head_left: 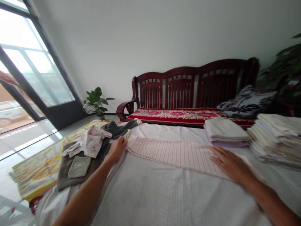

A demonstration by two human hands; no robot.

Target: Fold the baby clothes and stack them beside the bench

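A long strip of pink-and-white striped cloth (pixel 169 153) lies across the white sheet (pixel 150 194) in front of me; it looks like folded trousers, though its exact kind is unclear. At its left end, my left hand (pixel 118 145) is closed, gripping the cloth's edge. My right hand (pixel 231 163) rests flat on the right part with fingers stretched out. Beyond that hand the cloth continues, partly hidden beneath my wrist.
Left of the cloth are dark grey clothes (pixel 67 174), a pale printed garment (pixel 92 141) and a small knitted piece (pixel 79 166). Folded white cloths (pixel 225 130) and a taller stack (pixel 279 135) stand right. Behind is a wooden bench (pixel 178 91).
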